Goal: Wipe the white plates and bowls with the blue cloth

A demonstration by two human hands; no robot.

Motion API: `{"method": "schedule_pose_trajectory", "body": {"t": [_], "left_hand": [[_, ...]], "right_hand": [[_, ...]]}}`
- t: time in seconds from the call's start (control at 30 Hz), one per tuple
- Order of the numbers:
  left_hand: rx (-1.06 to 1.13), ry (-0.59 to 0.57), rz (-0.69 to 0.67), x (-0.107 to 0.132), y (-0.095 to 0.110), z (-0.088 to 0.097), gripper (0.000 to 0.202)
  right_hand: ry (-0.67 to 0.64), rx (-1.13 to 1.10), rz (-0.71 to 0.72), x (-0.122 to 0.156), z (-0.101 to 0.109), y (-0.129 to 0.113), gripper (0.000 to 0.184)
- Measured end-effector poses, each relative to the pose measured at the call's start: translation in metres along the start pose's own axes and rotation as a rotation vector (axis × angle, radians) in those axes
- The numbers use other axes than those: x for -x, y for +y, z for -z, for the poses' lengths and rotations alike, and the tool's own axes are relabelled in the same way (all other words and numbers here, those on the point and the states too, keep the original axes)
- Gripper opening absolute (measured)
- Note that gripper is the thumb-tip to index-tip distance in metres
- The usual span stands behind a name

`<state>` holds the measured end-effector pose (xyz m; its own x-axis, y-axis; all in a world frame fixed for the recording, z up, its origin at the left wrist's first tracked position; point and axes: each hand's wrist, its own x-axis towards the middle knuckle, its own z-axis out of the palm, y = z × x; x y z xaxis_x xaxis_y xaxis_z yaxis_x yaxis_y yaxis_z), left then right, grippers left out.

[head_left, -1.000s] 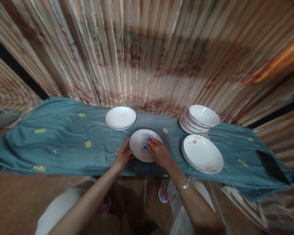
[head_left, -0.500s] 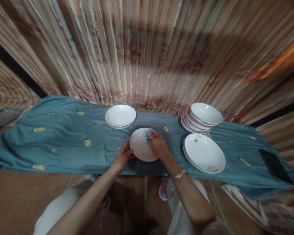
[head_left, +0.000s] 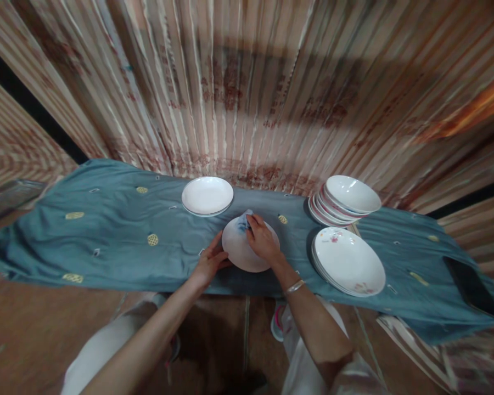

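Observation:
A white plate [head_left: 247, 253] is in front of me over the cloth-covered table, its near side tipped slightly toward me. My left hand [head_left: 209, 262] grips its left edge, thumb on top and fingers at the rim. In my right hand [head_left: 262, 237] a bluish cloth [head_left: 243, 221] is bunched and pressed on the upper part of the plate's face. Just beyond, to the left, lies a small stack of white plates [head_left: 208, 196] with a thin dark rim.
On the right stand a stack of bowls [head_left: 352, 195] and a stack of flower-patterned oval plates [head_left: 349, 260]. A dark phone [head_left: 473, 285] lies near the right end of the green tablecloth [head_left: 119, 236]. A pleated curtain [head_left: 247, 109] hangs behind.
My right hand has slid the cloth a little leftward and up across the plate. My left hand keeps its hold on the edge. The whole view has shifted slightly.

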<state>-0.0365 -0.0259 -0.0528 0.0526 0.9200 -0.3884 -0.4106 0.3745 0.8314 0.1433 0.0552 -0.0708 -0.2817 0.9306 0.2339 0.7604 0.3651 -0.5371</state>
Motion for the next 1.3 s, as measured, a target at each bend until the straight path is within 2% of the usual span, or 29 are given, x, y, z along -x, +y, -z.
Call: {"method": "schedule_pose_trajectory", "body": {"t": [0.27, 0.47, 0.7, 0.83, 0.97, 1.13, 1.2, 1.3], "left_hand": [[0.015, -0.037, -0.017, 0.004, 0.001, 0.000, 0.090], [0.052, 0.001, 0.007, 0.003, 0.000, 0.000, 0.094], [0.096, 0.026, 0.011, 0.001, -0.003, 0.000, 0.079], [0.133, 0.033, 0.045, 0.002, -0.001, 0.000, 0.071], [0.186, -0.042, 0.080, 0.000, 0.002, 0.003, 0.054], [0.206, -0.015, 0.127, -0.002, 0.002, 0.004, 0.032], [0.206, 0.014, 0.138, -0.002, 0.002, 0.003, 0.031], [0.209, 0.034, 0.125, -0.001, 0.004, 0.001, 0.040]], "right_hand": [[-0.074, -0.180, 0.099, -0.008, -0.012, -0.013, 0.052], [-0.072, -0.322, 0.206, -0.006, -0.021, -0.020, 0.048], [-0.115, -0.408, 0.304, 0.000, -0.020, -0.026, 0.042], [-0.141, -0.437, 0.302, 0.004, -0.017, -0.027, 0.040], [-0.177, -0.493, 0.290, 0.008, -0.015, -0.027, 0.037], [-0.242, -0.563, 0.286, 0.014, -0.008, -0.028, 0.031], [-0.268, -0.580, 0.293, 0.017, -0.004, -0.027, 0.029], [-0.311, -0.597, 0.299, 0.021, 0.002, -0.027, 0.029]]}}
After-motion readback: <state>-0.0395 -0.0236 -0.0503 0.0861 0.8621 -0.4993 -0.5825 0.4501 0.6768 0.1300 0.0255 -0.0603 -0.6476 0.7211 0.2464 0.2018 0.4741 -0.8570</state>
